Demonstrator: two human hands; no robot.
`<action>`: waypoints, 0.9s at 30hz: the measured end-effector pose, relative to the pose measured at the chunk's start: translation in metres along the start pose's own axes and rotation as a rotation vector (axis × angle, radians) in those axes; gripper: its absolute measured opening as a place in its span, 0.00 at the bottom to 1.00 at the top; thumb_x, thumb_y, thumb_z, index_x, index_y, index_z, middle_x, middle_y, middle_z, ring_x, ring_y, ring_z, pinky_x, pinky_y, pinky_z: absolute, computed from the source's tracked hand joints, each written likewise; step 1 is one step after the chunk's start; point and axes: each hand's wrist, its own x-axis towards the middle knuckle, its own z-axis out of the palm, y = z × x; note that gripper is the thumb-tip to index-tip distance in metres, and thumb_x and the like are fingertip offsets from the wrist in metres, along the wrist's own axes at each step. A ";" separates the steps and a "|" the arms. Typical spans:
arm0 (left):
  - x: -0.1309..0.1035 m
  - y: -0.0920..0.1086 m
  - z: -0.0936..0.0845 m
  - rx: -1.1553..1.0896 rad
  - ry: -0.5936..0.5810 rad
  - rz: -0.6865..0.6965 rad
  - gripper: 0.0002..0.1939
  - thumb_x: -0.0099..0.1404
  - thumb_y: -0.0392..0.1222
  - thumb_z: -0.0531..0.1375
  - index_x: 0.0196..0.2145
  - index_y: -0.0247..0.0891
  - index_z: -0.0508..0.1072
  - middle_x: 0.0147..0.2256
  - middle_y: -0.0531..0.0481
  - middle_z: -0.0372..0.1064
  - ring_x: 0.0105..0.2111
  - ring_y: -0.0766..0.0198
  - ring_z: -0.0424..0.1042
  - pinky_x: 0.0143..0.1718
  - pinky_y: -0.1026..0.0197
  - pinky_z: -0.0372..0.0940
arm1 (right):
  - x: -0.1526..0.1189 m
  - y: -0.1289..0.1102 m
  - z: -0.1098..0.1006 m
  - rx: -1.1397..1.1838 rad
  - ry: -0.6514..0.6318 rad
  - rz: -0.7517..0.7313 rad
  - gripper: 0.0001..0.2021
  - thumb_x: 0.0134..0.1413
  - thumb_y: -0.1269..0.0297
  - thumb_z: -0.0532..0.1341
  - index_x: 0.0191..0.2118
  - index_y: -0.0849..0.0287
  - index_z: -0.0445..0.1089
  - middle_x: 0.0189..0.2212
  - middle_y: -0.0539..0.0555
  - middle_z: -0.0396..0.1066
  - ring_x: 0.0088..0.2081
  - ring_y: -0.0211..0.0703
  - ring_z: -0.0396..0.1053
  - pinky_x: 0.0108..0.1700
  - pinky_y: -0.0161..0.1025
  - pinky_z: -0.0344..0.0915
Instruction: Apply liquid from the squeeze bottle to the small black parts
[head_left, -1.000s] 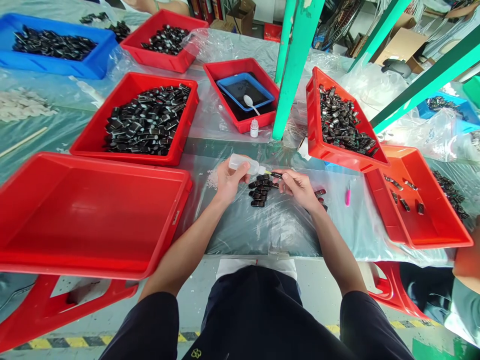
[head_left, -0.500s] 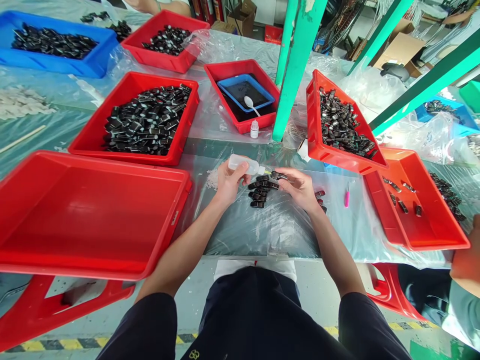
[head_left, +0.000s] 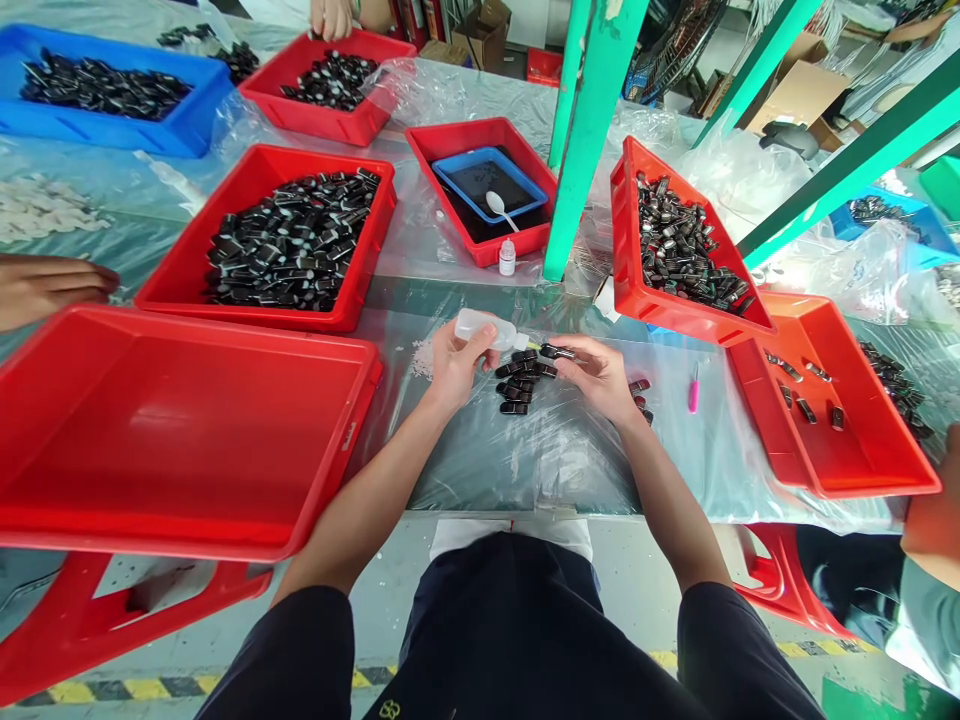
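My left hand [head_left: 459, 365] is closed around a translucent white squeeze bottle [head_left: 484, 328], which lies nearly on its side with its thin nozzle pointing right. Between the fingertips of my right hand [head_left: 600, 378] is a small black part [head_left: 557, 352] with shiny edges. The nozzle tip is at or very close to this part's left end; whether they touch I cannot tell. Just below, a cluster of similar black parts [head_left: 517, 388] lies on the plastic-covered table. A few more black parts [head_left: 640, 398] are partly hidden behind my right wrist.
Left of me sit an unfilled red tray [head_left: 180, 420] and a red bin [head_left: 386, 215] heaped with black parts. Rightward are another red bin [head_left: 690, 318], a red tray [head_left: 877, 465] and a pink-handled tool [head_left: 694, 395]. A green post [head_left: 581, 150] rises ahead. A co-worker's hand [head_left: 56, 288] rests at left.
A co-worker's hand has come into view at the left edge, and another person's hand now reaches the far red bin. My hands, bottle and black part have hardly moved.
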 end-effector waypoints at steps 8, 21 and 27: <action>-0.001 0.000 0.001 0.002 0.001 0.026 0.24 0.55 0.62 0.75 0.32 0.37 0.80 0.20 0.53 0.69 0.17 0.69 0.65 0.18 0.65 0.57 | 0.001 0.002 0.000 -0.032 0.000 0.022 0.20 0.58 0.45 0.71 0.49 0.52 0.81 0.44 0.55 0.79 0.34 0.40 0.69 0.35 0.40 0.72; 0.000 -0.006 0.000 0.009 0.008 0.013 0.24 0.54 0.62 0.75 0.32 0.37 0.80 0.21 0.52 0.70 0.17 0.69 0.65 0.18 0.64 0.56 | 0.002 0.007 -0.002 -0.051 0.003 0.026 0.22 0.58 0.42 0.70 0.49 0.53 0.80 0.44 0.55 0.78 0.33 0.40 0.69 0.35 0.40 0.71; -0.001 -0.005 0.006 -0.003 0.037 0.007 0.25 0.53 0.63 0.75 0.32 0.37 0.80 0.21 0.52 0.70 0.17 0.68 0.65 0.18 0.64 0.57 | 0.004 0.009 -0.002 -0.034 -0.009 0.055 0.24 0.55 0.40 0.72 0.48 0.53 0.77 0.44 0.55 0.78 0.33 0.39 0.69 0.33 0.38 0.70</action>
